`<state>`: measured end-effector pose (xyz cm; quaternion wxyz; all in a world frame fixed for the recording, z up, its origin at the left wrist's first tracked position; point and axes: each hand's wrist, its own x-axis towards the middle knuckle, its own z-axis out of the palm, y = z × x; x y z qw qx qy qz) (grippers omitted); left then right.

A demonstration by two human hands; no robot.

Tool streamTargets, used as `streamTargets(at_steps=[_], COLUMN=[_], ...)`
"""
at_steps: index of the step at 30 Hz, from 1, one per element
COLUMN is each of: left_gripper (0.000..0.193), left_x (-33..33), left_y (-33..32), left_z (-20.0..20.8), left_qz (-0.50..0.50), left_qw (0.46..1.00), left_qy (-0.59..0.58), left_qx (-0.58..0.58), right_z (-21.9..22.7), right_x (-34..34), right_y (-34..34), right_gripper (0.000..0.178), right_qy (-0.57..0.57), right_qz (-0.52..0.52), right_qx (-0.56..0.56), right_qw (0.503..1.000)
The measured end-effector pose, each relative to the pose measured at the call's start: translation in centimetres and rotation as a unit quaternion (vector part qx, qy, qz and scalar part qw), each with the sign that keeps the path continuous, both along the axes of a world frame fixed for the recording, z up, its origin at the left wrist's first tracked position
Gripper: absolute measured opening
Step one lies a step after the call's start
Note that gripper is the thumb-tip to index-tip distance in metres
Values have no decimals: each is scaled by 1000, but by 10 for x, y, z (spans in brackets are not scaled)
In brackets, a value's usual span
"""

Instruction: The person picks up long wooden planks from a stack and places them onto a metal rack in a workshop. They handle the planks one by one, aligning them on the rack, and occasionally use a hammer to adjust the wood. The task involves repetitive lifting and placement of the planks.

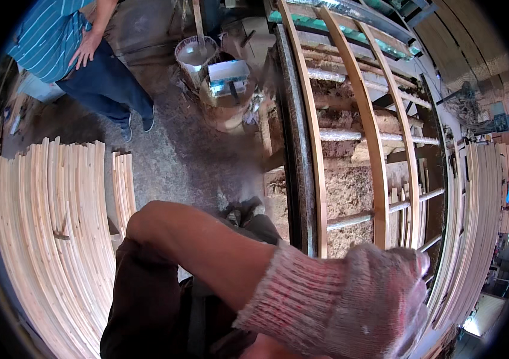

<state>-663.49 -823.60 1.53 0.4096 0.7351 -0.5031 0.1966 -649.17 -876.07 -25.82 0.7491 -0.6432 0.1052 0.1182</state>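
From where I stand, the three long, pale, flat wooden strips (367, 119) lying across the dark, silvery-runged metal rack (303, 191) look light, stiff and best held by their edges, while by the rack's near end the left hand (380, 299), gloved in grimy off-white knit, has fingers whose grip I cannot tell.

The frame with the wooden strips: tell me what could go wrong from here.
The wooden strips lie spaced apart over the metal bars, so one might get knocked out of line.

The knit glove on the left hand is close to the frame in this view; its fabric could snag on wood or metal.

An open bucket stands between the frame and the other person; a careless step might tip it.
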Motion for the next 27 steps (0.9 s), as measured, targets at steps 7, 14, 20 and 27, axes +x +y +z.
streamTargets(at_steps=[7, 14, 20, 27], left_gripper=[23, 44, 60, 65], left_x=[40, 90, 66, -15], left_y=[79, 221, 436, 538], left_z=[-17, -104, -241, -362], left_qz=[129, 40, 482, 337], left_qw=[966, 907, 721, 383], left_qy=[125, 205, 464, 793], left_qx=[-186, -365, 180, 333], right_z=[102, -86, -243, -365], right_x=[-27, 75, 178, 192], right_y=[416, 678, 856, 919], right_gripper=[55, 55, 55, 38], right_qy=[14, -35, -35, -27], right_qz=[346, 462, 480, 458], right_qx=[-306, -321, -477, -487], right_qw=[887, 826, 735, 743])
